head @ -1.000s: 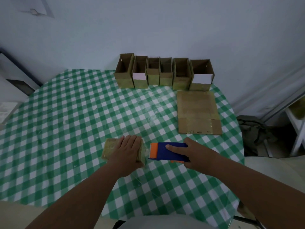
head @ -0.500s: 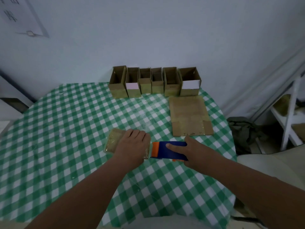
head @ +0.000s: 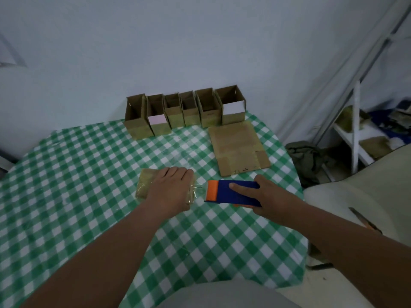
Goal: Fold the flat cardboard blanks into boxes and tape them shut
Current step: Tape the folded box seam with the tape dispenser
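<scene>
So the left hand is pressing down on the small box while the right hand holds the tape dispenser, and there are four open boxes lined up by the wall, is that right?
Not quite: the head view shows six open boxes lined up by the wall, not four. The rest holds: the left hand presses on the small box, and the right hand holds the tape dispenser.

Small taped brown box (head: 145, 185) lies beside a flat blank (head: 239, 147).

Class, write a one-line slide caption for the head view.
Left hand presses box; right hand grips tape dispenser.
</scene>
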